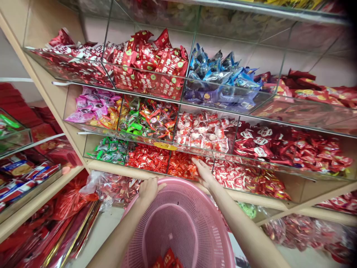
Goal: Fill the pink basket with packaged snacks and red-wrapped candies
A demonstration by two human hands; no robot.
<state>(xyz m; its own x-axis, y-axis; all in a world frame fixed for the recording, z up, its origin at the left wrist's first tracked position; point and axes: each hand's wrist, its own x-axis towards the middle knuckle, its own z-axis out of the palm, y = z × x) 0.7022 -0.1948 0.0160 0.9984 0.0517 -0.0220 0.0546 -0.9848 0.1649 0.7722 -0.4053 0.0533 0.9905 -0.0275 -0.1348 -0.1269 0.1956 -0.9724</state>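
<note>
Gripping round pink perforated plastic basket (170, 223) by rim: left hand (149, 190). Right hand (203, 173), past far rim, at clear-fronted bin of small red-wrapped candies (180, 163); can't tell if holding any.

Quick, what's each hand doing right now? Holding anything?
Left hand: closed on the rim of the pink basket.
Right hand: open over the small red packets, nothing visibly held; contact can't be told.
</note>
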